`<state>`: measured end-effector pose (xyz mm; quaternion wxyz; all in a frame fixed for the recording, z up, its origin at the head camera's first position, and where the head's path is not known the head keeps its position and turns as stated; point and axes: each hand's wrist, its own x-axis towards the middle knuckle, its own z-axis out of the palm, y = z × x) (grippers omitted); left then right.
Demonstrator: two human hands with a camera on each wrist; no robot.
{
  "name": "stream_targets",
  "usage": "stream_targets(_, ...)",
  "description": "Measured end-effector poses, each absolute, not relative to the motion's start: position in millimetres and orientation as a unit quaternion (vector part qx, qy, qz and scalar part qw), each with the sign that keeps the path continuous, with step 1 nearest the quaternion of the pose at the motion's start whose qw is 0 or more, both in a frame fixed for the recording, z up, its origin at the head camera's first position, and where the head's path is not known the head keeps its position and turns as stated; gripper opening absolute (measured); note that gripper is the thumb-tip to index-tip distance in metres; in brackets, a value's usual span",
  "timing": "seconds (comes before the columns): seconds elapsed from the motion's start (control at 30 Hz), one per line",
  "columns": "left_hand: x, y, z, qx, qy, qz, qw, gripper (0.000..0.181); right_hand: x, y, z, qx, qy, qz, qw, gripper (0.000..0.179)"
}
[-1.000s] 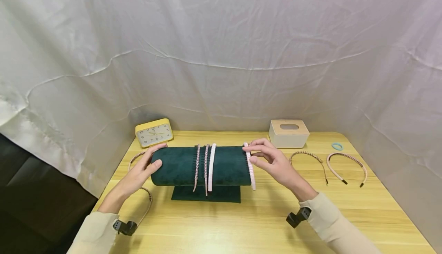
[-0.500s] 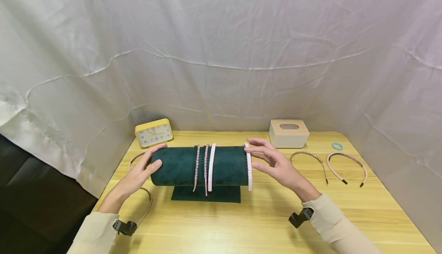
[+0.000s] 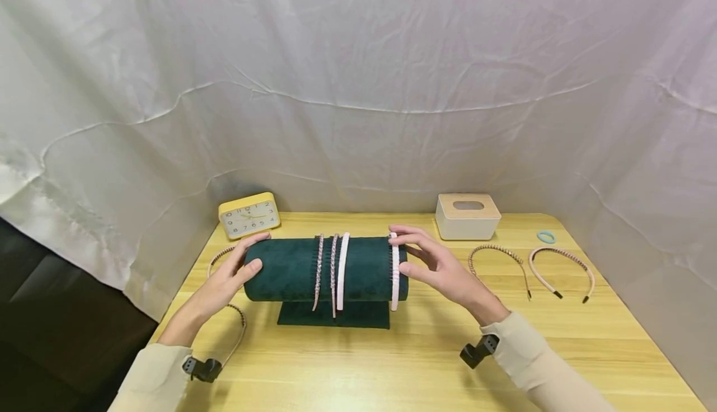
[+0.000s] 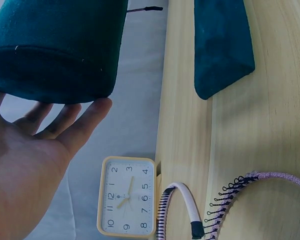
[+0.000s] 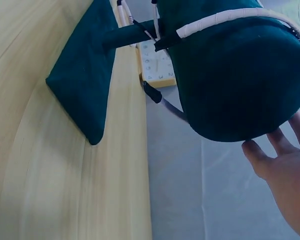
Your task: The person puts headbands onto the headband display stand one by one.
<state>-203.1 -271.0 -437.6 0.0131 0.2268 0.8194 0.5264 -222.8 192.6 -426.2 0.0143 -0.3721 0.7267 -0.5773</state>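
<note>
A dark green velvet headband stand (image 3: 282, 270) stands on the table, its roll carrying several headbands. My left hand (image 3: 228, 280) rests against the roll's left end, thumb in front and fingers extended along the end face in the left wrist view. At the other end, my right hand (image 3: 445, 270) touches a pale pink headband (image 3: 395, 287) with fairly straight fingers; its thumb lies at the roll's end. A white headband (image 3: 343, 275) sits near the middle, beside two thin pink braided headbands (image 3: 319, 269). The right wrist view shows the pale headband (image 5: 220, 19) around the roll, close to its end.
Behind the stand are a yellow alarm clock (image 3: 249, 216) at left and a white tissue box (image 3: 468, 222) at right. Two headbands (image 3: 585, 269) and a blue ring (image 3: 546, 236) lie at right. More headbands (image 3: 241, 331) lie by my left forearm.
The pale pink headband has slid left from the roll's right edge, further onto the roll, and my right hand has moved left with it. My left hand has stayed in place.
</note>
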Motion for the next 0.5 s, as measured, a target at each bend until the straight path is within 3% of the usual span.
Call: stream_targets(0.5, -203.2, -271.5, -437.3, 0.23, 0.814, 0.533, 0.016, 0.055, -233.3, 189.6, -418.7, -0.342, 0.729, -0.592, 0.043, 0.041)
